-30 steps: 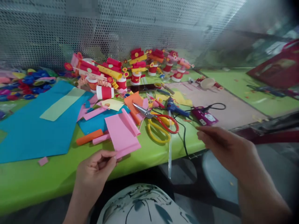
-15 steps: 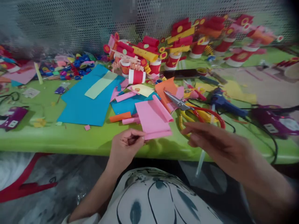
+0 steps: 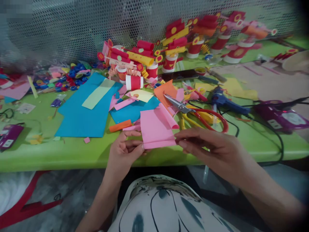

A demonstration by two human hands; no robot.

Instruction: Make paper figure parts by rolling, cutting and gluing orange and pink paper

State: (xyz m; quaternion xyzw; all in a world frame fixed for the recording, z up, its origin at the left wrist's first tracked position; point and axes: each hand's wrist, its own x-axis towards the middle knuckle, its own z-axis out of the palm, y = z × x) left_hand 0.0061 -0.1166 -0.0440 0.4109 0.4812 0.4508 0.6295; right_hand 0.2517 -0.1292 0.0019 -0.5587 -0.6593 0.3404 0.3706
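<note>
A sheet of pink paper (image 3: 156, 127) is stretched between my hands over the front of the green table. Its near edge carries a narrow fold, and its far right edge curls into a roll. My left hand (image 3: 126, 149) pinches the lower left corner between thumb and fingers. At the lower right corner, my right hand (image 3: 205, 141) grips the same fold with its fingertips. Just beyond my right hand lie scissors (image 3: 185, 109) with red handles. Left of the sheet is an orange paper roll (image 3: 120, 125), with pink paper pieces beside it.
Blue sheets (image 3: 87, 112) lie at the left under a pale green strip (image 3: 98, 93). A blue glue gun (image 3: 227, 101) and a purple device (image 3: 281, 116) with cords sit at the right. Paper-cup models (image 3: 170, 62) line the back before a perforated panel. The table edge (image 3: 60, 164) runs close to me.
My right hand has moved left and down from near the scissors and now holds the pink paper's right corner. The left hand keeps its hold. The whole view has shifted slightly.
</note>
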